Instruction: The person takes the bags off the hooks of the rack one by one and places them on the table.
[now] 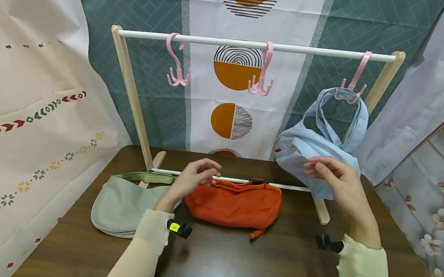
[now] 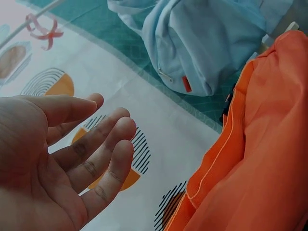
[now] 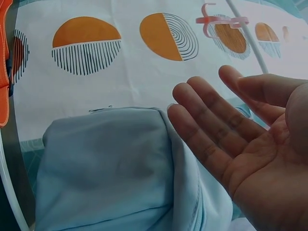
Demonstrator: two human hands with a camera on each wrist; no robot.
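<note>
A light blue bag [image 1: 311, 150] hangs by its strap from the pink hook [image 1: 354, 81] at the right end of the rack. My right hand [image 1: 336, 178] is in front of it, fingers loosely bent and holding nothing; whether it touches the fabric I cannot tell. Over the left end of an orange-red waist bag [image 1: 236, 204] hovers my left hand [image 1: 197, 175], its palm bare and fingers relaxed in the left wrist view. The waist bag lies on the table, a corded zip pull [image 1: 256, 233] at its front. Left of it lies a grey-green shoulder bag [image 1: 127, 202], partly hidden by my left forearm.
A wooden-legged rack with a white top rail [image 1: 221, 42] stands on the brown table [image 1: 251, 262]. Two more pink hooks hang from it, a left hook [image 1: 179, 65] and a middle hook [image 1: 264, 72], bearing nothing. A low white bar [image 1: 226, 179] runs behind the bags.
</note>
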